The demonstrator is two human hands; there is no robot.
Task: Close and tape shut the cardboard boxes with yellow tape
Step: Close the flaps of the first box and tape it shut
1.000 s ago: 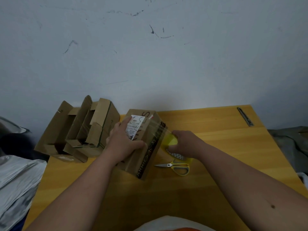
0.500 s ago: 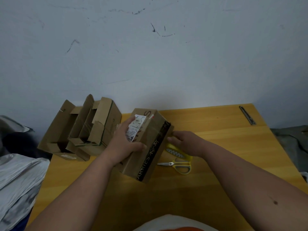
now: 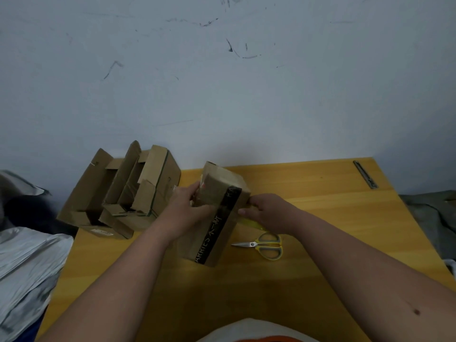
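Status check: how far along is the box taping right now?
Done: the closed cardboard box has its flaps shut. In hand: the left hand steadies it while the right hand holds the yellow tape at its side. Left: the open cardboard boxes at the table's left edge are untaped; the scissors lie unused.

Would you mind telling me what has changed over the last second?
The right hand brought the yellow tape roll in against the closed box. The left hand shifted along the box, covering its white label. The scissors and open boxes stayed put.
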